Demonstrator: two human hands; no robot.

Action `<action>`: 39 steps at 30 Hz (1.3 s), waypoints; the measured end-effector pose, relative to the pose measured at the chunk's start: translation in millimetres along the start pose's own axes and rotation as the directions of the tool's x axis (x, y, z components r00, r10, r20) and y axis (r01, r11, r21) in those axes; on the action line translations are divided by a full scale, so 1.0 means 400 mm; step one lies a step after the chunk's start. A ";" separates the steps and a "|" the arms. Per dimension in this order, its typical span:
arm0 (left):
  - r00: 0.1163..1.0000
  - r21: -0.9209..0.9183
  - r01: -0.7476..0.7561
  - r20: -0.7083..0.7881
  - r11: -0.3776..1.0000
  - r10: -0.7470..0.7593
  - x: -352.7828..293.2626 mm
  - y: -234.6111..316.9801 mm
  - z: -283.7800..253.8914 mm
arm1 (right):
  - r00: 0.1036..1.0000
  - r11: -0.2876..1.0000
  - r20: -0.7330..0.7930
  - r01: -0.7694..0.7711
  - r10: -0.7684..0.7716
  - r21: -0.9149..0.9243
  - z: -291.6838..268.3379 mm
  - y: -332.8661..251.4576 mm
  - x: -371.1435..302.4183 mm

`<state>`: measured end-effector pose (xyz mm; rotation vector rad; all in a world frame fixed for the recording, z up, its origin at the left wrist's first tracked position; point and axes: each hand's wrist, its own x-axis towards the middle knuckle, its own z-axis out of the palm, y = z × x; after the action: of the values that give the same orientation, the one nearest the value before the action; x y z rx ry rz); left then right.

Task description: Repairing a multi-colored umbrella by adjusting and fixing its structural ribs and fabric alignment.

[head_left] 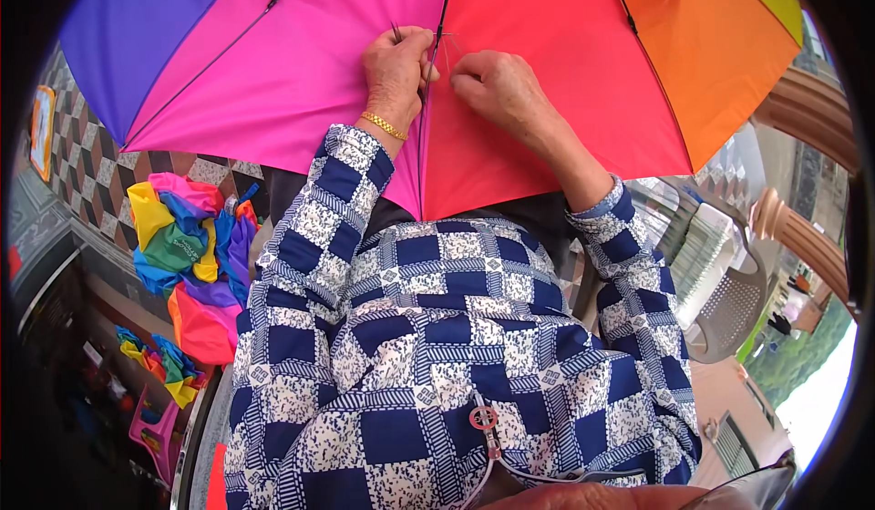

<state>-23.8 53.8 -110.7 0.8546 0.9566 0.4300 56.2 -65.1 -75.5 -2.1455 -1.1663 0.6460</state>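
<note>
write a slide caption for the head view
Bare left fingers and right fingers flank a thin black rib on the underside of an open multicoloured fabric umbrella.

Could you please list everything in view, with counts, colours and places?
Umbrella: one, multicoloured, across the top
Umbrella ribs: at least three, black, top
Thread: one or more strands, pale, upper centre
Slim tool: one, dark, upper centre
Cloth bundles: at least two, multicoloured, left
Plastic frame: one, pink, lower left
Chair: one, grey-beige, right
Rails: two, brown, far right
Floor tiles: many, grey and brown, upper left
Bracelet: one, gold-coloured, upper centre
Patterned shirt: one, blue and white, centre
Left hand: one, bare, upper centre
Right hand: one, bare, upper centre
</note>
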 end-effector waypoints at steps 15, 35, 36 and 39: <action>1.000 0.024 -0.006 0.015 1.000 0.006 -0.002 0.000 0.003 | 0.952 0.906 -0.243 0.068 -0.184 -0.418 0.010 0.004 0.031; 1.000 0.009 0.006 0.015 1.000 -0.006 0.001 0.004 -0.003 | 0.940 0.929 -0.110 0.293 -0.323 -0.226 -0.071 -0.005 0.069; 1.000 0.008 0.006 0.016 1.000 -0.006 0.001 0.004 -0.001 | 0.936 0.904 -0.058 0.319 -0.348 -0.284 -0.073 -0.001 0.069; 1.000 0.016 0.004 0.004 1.000 -0.004 -0.005 0.004 0.003 | 0.935 0.882 -0.087 0.288 -0.343 -0.373 -0.078 -0.007 0.055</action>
<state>-23.8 53.1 -108.0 0.8677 0.9585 0.4176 86.0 -53.4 -54.5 -2.1681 -1.6004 0.1272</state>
